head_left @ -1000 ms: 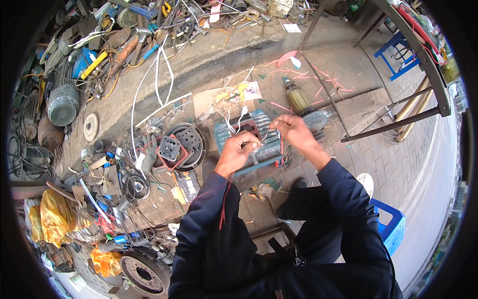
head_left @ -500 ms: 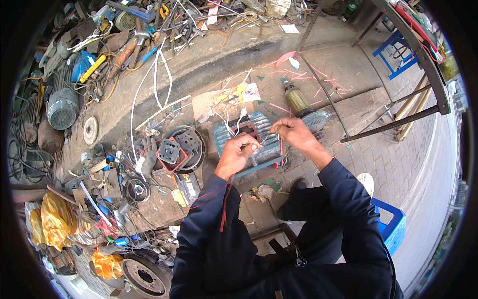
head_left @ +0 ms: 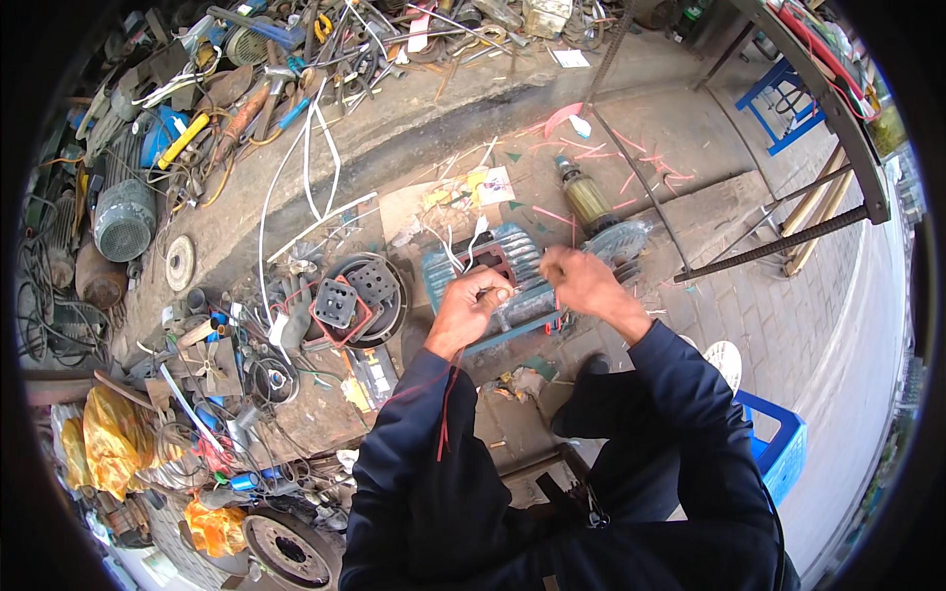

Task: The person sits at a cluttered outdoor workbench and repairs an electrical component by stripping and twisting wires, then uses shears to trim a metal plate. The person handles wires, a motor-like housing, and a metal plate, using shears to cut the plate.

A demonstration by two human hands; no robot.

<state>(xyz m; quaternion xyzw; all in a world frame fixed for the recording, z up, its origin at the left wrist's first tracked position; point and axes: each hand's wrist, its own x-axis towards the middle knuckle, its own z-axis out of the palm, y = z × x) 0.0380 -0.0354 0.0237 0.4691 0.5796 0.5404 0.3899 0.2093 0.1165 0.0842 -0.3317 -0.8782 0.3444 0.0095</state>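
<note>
At the centre of the head view, on bare ground, lies a teal ribbed electric motor housing (head_left: 512, 281), with both of the person's hands working over its open top. The left hand (head_left: 471, 307) sits above the left half of the housing, fingers curled into a loose fist that pinches something thin at the fingertips; whether this is a wire or a small tool cannot be told. A thin red strand (head_left: 448, 394) hangs down along the left dark-blue sleeve. The right hand (head_left: 581, 281) is over the right half of the housing, fingers clenched around thin wire ends (the exact item is too small to make out). White wire leads (head_left: 463, 244) rise from the housing just behind the left hand.

Just beyond the housing, at upper right, lies a rotor (head_left: 589, 202) with a yellowish winding, and touching the housing's right end is a grey finned end cover (head_left: 621, 241). To the left of the housing sits a round dark motor part (head_left: 379, 295) carrying two square terminal blocks. Farther left, scattered tools, cables and scrap cover the ground, among them a grey motor (head_left: 123, 219). A blue plastic stool (head_left: 778, 448) stands at the person's right side.
</note>
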